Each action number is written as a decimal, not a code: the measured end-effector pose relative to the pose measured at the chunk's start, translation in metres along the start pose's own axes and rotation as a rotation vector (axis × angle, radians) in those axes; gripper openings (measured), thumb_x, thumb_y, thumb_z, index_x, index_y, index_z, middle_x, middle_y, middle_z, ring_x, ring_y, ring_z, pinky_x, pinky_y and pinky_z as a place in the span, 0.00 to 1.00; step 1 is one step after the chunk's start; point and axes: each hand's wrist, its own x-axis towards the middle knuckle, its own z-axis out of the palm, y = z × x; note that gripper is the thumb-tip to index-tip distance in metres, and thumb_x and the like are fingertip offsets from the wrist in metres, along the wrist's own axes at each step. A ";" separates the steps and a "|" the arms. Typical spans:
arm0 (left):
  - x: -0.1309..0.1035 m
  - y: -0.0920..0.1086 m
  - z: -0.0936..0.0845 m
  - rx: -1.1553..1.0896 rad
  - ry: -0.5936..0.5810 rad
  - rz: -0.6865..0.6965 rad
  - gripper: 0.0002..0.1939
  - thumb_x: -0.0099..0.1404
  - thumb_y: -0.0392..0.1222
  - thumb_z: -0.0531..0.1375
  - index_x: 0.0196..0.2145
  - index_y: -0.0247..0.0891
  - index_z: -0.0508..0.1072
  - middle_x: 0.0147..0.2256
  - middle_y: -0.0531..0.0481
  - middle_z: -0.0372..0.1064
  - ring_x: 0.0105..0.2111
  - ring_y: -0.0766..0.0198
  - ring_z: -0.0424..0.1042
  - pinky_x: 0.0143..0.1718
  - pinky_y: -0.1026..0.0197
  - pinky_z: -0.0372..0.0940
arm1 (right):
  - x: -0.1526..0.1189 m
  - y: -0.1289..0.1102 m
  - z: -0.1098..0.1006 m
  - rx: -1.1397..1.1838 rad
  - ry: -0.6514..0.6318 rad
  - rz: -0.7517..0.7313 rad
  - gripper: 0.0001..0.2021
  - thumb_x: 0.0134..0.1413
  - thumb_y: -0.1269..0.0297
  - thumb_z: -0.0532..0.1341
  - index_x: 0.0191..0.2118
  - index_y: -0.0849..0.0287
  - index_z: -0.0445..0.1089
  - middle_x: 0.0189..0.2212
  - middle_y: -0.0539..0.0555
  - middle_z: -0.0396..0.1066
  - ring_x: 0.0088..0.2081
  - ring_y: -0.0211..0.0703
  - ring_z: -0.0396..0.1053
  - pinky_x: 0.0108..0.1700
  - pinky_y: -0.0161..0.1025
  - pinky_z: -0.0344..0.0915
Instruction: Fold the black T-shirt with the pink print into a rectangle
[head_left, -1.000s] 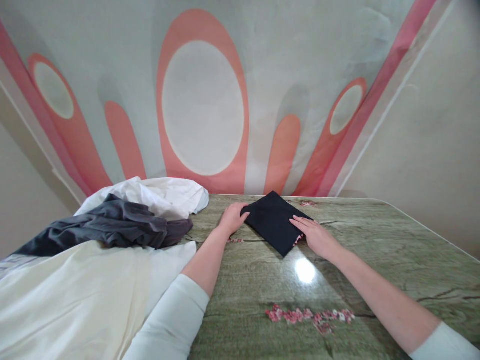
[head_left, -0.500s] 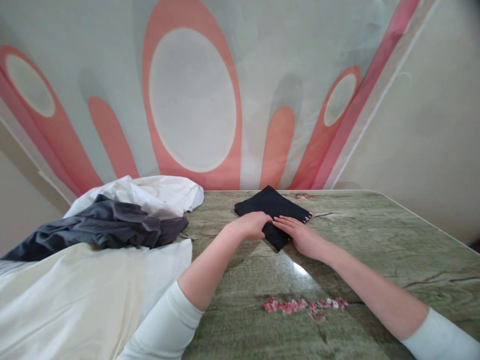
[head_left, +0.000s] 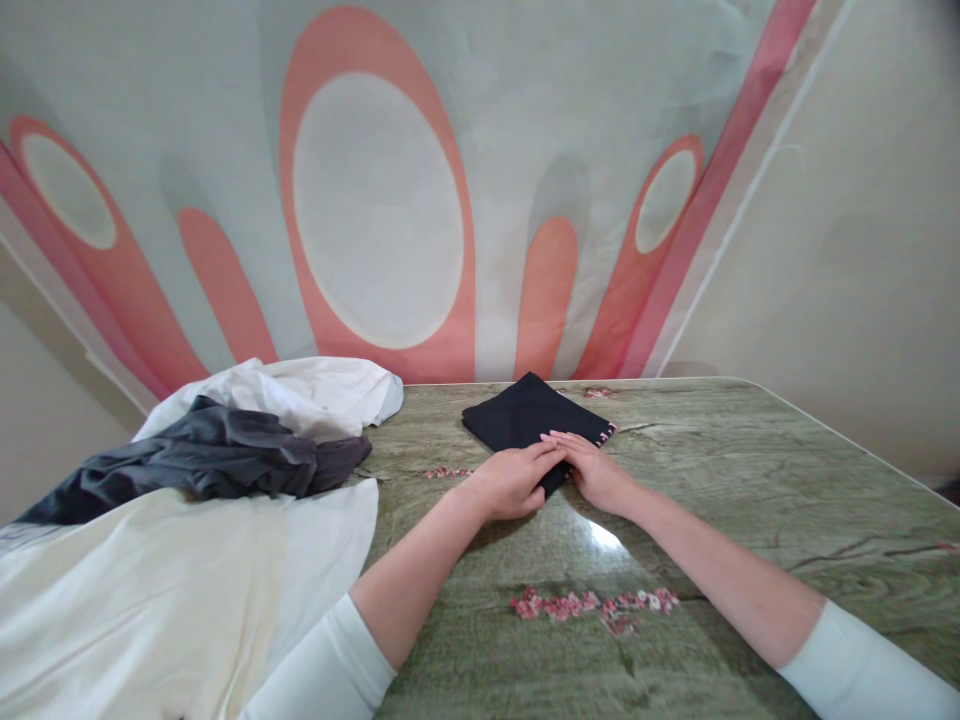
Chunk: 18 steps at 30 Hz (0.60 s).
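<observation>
Two bare hands, left hand (head_left: pixel 514 482) and right hand (head_left: pixel 596 470), press flat with fingers extended, gripping nothing, on the near corner of a folded black cloth (head_left: pixel 525 418) lying on the green marbled table (head_left: pixel 750 480) beside heaped laundry (head_left: pixel 225 450).

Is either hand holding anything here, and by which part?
Both hands, left hand and right hand, rest flat on the folded black cloth at its near corner; no grip shows.

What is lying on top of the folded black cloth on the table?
Both hands rest on the near corner of the folded black cloth: the left hand and the right hand, fingers flat and meeting. The corner beneath them is covered. The cloth's far part lies bare on the green table.
</observation>
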 end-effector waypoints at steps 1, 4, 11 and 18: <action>-0.001 0.000 0.000 0.026 0.005 -0.003 0.31 0.57 0.34 0.54 0.57 0.37 0.51 0.57 0.43 0.52 0.53 0.58 0.59 0.51 0.59 0.57 | 0.000 0.000 0.000 0.002 0.001 0.003 0.33 0.41 0.83 0.48 0.57 0.60 0.56 0.56 0.57 0.58 0.58 0.45 0.52 0.58 0.54 0.50; 0.000 -0.002 0.000 0.134 -0.012 0.015 0.21 0.60 0.35 0.54 0.52 0.39 0.59 0.52 0.46 0.60 0.48 0.60 0.64 0.47 0.60 0.60 | 0.000 -0.001 -0.002 0.009 -0.001 0.003 0.32 0.40 0.83 0.49 0.56 0.59 0.58 0.55 0.57 0.59 0.58 0.44 0.52 0.58 0.53 0.50; 0.005 -0.001 0.002 0.327 0.033 0.038 0.10 0.65 0.35 0.50 0.43 0.37 0.66 0.40 0.45 0.67 0.39 0.61 0.68 0.40 0.59 0.60 | 0.000 -0.001 -0.003 0.010 -0.001 0.008 0.33 0.39 0.83 0.49 0.56 0.58 0.59 0.55 0.56 0.59 0.58 0.45 0.53 0.58 0.54 0.50; -0.001 -0.002 0.002 0.217 -0.032 0.029 0.09 0.62 0.39 0.53 0.41 0.39 0.68 0.38 0.48 0.68 0.37 0.62 0.69 0.37 0.63 0.63 | 0.000 -0.003 -0.005 0.026 0.008 0.005 0.33 0.40 0.84 0.49 0.56 0.56 0.59 0.55 0.56 0.59 0.58 0.45 0.53 0.58 0.55 0.50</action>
